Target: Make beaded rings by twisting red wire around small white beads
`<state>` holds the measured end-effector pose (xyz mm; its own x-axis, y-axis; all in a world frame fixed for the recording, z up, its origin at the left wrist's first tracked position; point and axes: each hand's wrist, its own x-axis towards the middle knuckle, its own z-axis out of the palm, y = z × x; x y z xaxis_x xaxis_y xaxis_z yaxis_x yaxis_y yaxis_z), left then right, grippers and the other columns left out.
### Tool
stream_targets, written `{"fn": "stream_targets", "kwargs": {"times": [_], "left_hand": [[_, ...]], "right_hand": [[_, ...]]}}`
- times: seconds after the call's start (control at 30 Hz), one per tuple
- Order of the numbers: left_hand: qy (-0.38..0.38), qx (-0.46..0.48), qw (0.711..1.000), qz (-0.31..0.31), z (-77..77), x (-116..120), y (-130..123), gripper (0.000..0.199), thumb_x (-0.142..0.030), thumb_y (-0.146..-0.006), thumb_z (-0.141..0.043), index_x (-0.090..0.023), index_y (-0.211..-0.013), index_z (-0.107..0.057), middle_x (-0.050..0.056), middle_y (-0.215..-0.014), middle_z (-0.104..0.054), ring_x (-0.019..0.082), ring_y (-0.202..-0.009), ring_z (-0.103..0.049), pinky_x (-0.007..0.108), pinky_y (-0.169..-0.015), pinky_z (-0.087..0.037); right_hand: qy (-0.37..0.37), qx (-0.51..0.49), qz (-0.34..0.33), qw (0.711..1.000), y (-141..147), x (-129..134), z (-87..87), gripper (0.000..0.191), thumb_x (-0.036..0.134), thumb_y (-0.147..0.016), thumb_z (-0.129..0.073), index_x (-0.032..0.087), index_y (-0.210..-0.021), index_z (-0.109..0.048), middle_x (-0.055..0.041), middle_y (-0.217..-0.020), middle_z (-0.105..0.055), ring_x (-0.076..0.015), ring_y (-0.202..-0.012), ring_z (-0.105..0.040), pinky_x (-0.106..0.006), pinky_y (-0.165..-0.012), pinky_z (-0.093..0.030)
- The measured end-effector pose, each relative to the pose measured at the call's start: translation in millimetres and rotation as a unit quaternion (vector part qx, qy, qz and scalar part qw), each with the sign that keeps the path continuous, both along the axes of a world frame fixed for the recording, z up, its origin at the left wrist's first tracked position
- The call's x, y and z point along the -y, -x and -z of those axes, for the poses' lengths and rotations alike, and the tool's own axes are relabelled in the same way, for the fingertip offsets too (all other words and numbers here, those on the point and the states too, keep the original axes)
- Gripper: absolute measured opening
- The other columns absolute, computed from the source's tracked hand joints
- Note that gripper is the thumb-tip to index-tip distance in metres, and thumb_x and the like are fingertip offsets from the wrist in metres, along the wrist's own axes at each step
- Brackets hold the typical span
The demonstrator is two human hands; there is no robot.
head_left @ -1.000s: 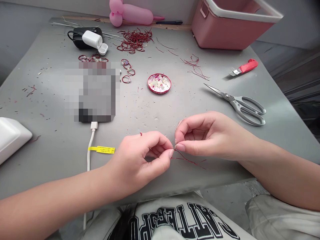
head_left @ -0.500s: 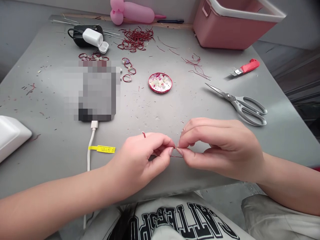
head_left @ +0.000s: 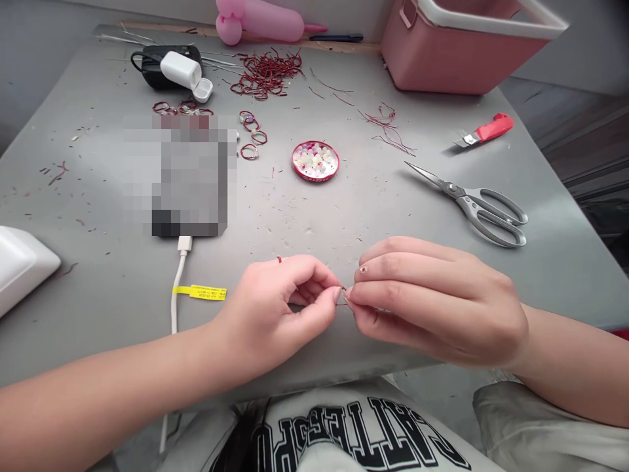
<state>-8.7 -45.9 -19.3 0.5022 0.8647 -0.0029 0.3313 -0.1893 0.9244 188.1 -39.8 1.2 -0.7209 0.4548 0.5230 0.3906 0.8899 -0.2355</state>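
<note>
Near the table's front edge, my left hand (head_left: 285, 308) pinches a thin dark red cord (head_left: 343, 288) between thumb and forefinger. My right hand (head_left: 432, 301) meets it there, its thumb and forefinger closed on the same cord, with the other fingers laid over them. Most of the cord is hidden by my fingertips. A red band circles a finger of my left hand. Beyond the hands lies a red-rimmed lid (head_left: 315, 161) holding small pale and pink beads. Finished-looking red cord rings with beads (head_left: 249, 151) lie to its left.
Grey scissors (head_left: 466, 203) and a red-handled utility knife (head_left: 484, 131) lie at right. A pink bin (head_left: 442, 59), a heap of red cords (head_left: 268, 73) and a pink balloon (head_left: 270, 21) are at the back. A blurred-out device with a white cable (head_left: 177, 282) sits left.
My right hand has rolled over, turning its back upward and its fingers more over the cord. My left hand keeps its pinch almost in place.
</note>
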Motion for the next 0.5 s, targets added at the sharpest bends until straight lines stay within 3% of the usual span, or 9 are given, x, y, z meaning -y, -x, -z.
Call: {"fn": "stream_targets", "kwargs": {"times": [0.37,0.5], "left_hand": [[0.174,0.113,0.977,-0.056,-5.4,-5.9,-1.0,0.009,-0.02,-0.086,-0.059,-0.016,-0.081,-0.065,-0.003,-0.068,-0.067,0.007,-0.066,-0.065,0.014,-0.064,-0.055],[0.198,0.134,0.969,-0.065,-6.8,-8.0,-1.7,0.009,-0.02,-0.086,-0.06,-0.014,-0.082,-0.065,-0.003,-0.068,-0.067,0.007,-0.067,-0.066,0.014,-0.066,-0.056]], "right_hand": [[-0.06,0.015,-0.004,0.998,-5.7,-4.3,4.1,0.017,0.004,-0.081,-0.063,0.019,-0.089,-0.062,-0.0058,-0.075,-0.064,-0.0164,-0.07,-0.061,-0.032,-0.064,-0.057],[-0.059,0.024,0.007,0.998,-7.3,-7.4,4.7,0.014,0.009,-0.084,-0.061,0.021,-0.088,-0.064,-0.0063,-0.08,-0.066,-0.0168,-0.075,-0.063,-0.032,-0.066,-0.057]]}}
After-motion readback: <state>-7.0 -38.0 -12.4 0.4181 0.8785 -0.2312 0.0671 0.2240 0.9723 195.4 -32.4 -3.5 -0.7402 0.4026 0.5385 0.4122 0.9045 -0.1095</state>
